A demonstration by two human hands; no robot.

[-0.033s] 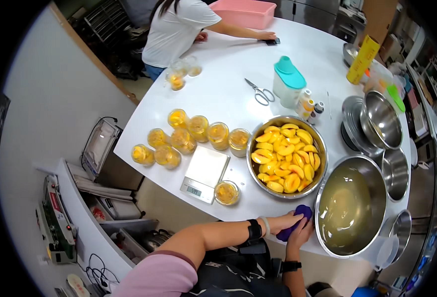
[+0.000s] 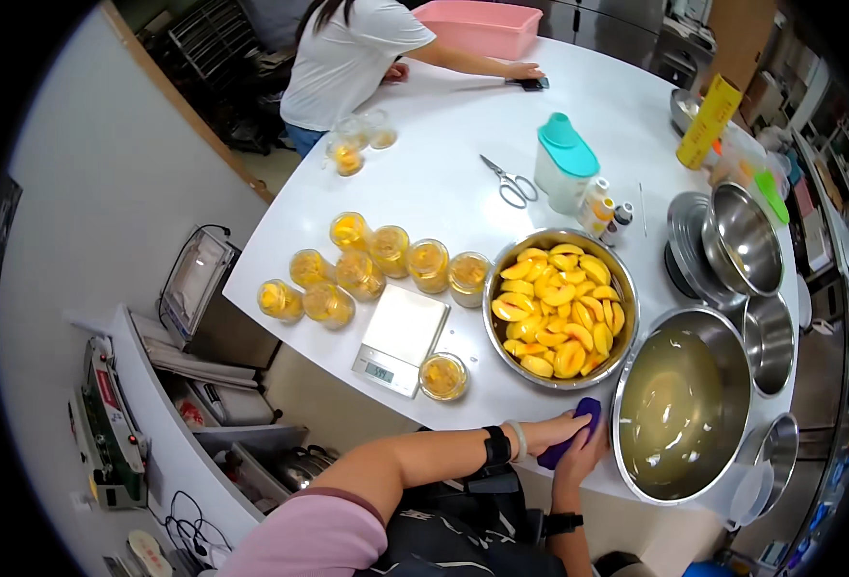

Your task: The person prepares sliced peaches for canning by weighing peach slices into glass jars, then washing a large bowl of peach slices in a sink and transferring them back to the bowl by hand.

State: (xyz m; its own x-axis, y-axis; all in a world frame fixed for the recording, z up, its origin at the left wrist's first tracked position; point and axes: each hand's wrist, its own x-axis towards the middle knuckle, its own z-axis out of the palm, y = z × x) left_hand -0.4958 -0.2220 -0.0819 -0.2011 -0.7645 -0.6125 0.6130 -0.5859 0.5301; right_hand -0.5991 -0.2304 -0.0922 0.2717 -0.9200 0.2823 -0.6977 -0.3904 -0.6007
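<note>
Both of my hands are together at the table's near edge, gripping a bunched purple cloth (image 2: 586,413). My left hand (image 2: 547,435) closes over it from the left, and my right hand (image 2: 580,462) holds it from below. Just right of them sits a large steel bowl (image 2: 624,452) of pale yellowish liquid (image 2: 674,404). Beyond the hands is a steel bowl (image 2: 494,338) heaped with yellow peach slices (image 2: 564,308). To the left, a glass jar (image 2: 443,377) with yellow fruit stands beside a kitchen scale (image 2: 400,337).
Several filled jars (image 2: 357,274) cluster behind the scale. Scissors (image 2: 511,183), a teal-lidded container (image 2: 564,168) and small bottles (image 2: 607,212) lie farther back. Steel bowls (image 2: 742,240) line the right side. A person in a white shirt (image 2: 357,62) reaches across the far table toward a dark object (image 2: 530,85).
The purple cloth looks narrower between my hands. The whole view has shifted very slightly; the bowls, jars and scale stay in place.
</note>
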